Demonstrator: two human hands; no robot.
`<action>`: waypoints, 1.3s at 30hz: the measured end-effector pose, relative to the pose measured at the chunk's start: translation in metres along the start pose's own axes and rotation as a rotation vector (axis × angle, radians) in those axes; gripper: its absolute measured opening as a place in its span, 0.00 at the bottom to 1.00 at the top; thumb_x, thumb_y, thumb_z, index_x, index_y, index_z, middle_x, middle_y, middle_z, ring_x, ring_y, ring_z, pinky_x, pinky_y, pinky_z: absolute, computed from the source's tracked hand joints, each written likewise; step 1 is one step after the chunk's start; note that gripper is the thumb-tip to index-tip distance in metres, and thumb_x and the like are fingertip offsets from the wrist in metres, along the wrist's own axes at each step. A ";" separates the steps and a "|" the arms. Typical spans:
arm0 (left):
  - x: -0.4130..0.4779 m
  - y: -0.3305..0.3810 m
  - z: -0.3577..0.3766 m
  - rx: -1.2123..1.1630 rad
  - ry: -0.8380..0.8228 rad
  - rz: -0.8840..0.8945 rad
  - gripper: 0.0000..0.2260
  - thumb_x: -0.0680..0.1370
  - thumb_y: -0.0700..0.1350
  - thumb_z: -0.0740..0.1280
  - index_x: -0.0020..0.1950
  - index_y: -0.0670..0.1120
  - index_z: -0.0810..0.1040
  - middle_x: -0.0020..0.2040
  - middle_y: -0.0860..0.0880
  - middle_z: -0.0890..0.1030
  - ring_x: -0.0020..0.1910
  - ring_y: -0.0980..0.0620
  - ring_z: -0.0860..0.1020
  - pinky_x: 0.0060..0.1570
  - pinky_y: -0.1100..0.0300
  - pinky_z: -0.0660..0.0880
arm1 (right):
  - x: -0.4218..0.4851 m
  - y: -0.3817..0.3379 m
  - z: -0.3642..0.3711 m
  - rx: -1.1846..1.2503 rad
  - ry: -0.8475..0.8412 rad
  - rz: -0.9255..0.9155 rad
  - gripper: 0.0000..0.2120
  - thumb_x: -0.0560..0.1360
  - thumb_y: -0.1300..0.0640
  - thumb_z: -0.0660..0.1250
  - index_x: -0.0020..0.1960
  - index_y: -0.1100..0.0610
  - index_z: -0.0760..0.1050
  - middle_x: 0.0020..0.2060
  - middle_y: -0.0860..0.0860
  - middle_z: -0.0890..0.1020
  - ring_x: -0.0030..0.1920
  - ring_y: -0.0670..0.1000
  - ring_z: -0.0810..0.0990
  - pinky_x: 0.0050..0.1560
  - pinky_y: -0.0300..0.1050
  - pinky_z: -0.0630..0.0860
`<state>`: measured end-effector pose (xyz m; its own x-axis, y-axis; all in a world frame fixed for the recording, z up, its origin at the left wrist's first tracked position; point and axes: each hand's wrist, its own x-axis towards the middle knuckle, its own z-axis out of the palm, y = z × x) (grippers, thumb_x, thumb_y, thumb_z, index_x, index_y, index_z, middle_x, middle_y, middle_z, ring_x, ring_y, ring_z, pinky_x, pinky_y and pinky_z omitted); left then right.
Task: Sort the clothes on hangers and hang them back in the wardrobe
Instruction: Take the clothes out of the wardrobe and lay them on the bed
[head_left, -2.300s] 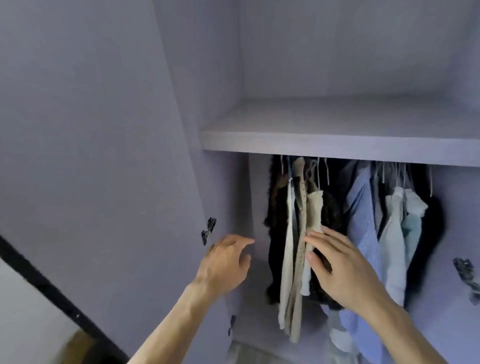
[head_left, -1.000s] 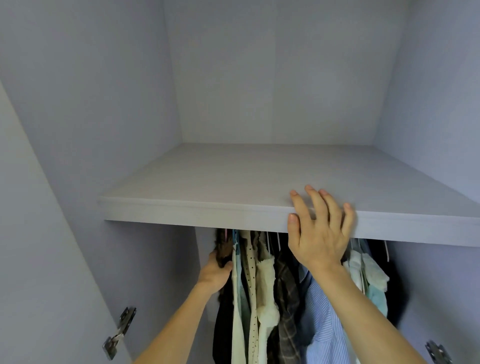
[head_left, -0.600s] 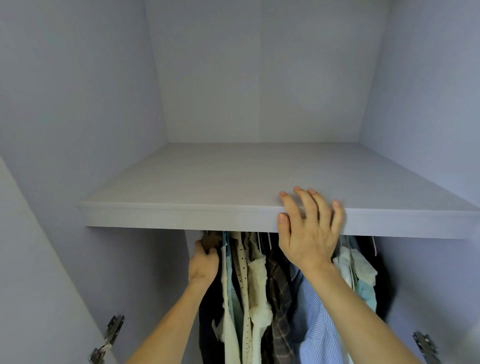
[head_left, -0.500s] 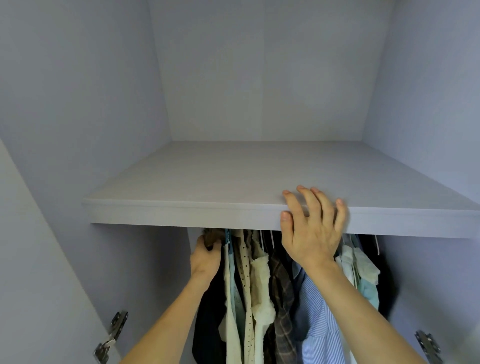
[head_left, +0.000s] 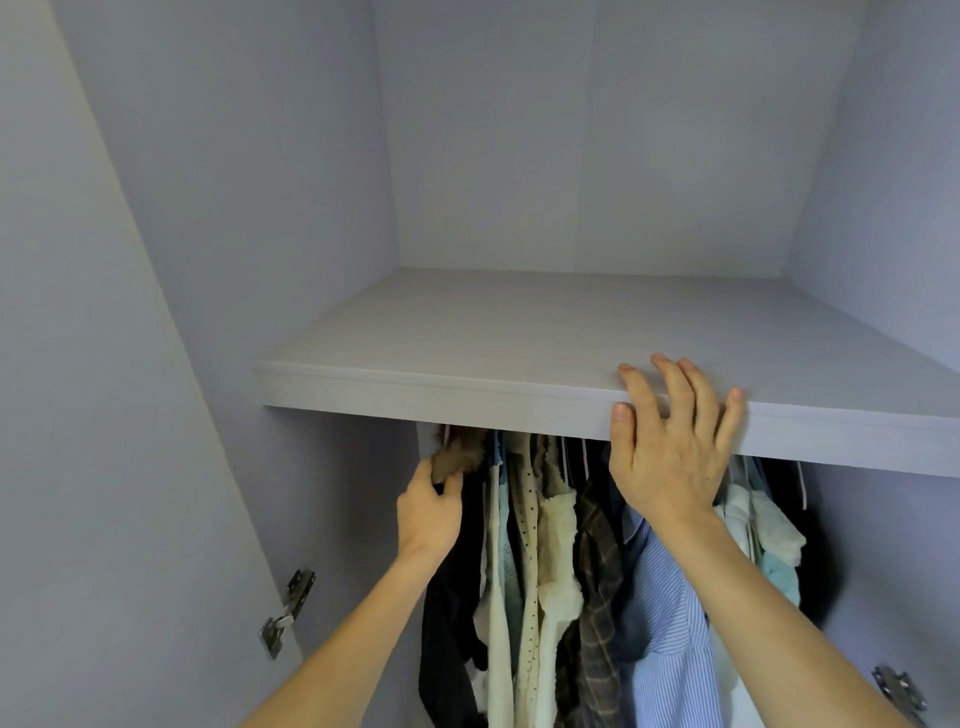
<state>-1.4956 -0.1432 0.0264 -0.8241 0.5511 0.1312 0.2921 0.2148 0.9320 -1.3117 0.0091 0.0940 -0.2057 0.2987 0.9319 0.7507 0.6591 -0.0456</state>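
A home bedroom: a wardrobe (head_left: 519, 156) with hanging clothes (head_left: 561, 571).

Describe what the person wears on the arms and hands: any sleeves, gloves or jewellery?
The left hand and right hand wear no gloves, rings or watch. The left forearm and right forearm are bare to the frame edge; no sleeve shows. Visible nails look short and unpainted.
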 end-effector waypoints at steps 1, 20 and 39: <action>-0.005 -0.006 -0.007 0.012 -0.002 0.008 0.09 0.83 0.44 0.62 0.62 0.48 0.76 0.50 0.52 0.81 0.44 0.58 0.77 0.44 0.69 0.72 | -0.001 -0.003 -0.002 0.020 -0.010 0.024 0.20 0.83 0.48 0.53 0.71 0.50 0.72 0.72 0.55 0.71 0.74 0.57 0.64 0.76 0.64 0.50; -0.256 -0.125 -0.146 0.284 -0.023 -0.311 0.13 0.79 0.47 0.65 0.62 0.59 0.77 0.46 0.62 0.83 0.45 0.60 0.80 0.49 0.61 0.77 | -0.174 -0.202 -0.010 1.015 -1.549 -0.363 0.25 0.75 0.30 0.52 0.64 0.42 0.72 0.59 0.37 0.75 0.51 0.37 0.78 0.53 0.40 0.76; -0.611 -0.132 -0.178 0.195 0.633 -0.929 0.16 0.75 0.55 0.66 0.61 0.53 0.78 0.51 0.56 0.82 0.47 0.60 0.78 0.51 0.64 0.74 | -0.374 -0.323 -0.316 1.355 -1.135 -1.676 0.33 0.74 0.25 0.42 0.41 0.47 0.76 0.34 0.44 0.75 0.39 0.50 0.80 0.33 0.46 0.69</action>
<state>-1.1165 -0.6520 -0.1162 -0.8414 -0.3805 -0.3837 -0.5342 0.4793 0.6963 -1.2788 -0.5334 -0.1257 -0.3999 -0.9162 -0.0262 -0.8632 0.3861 -0.3252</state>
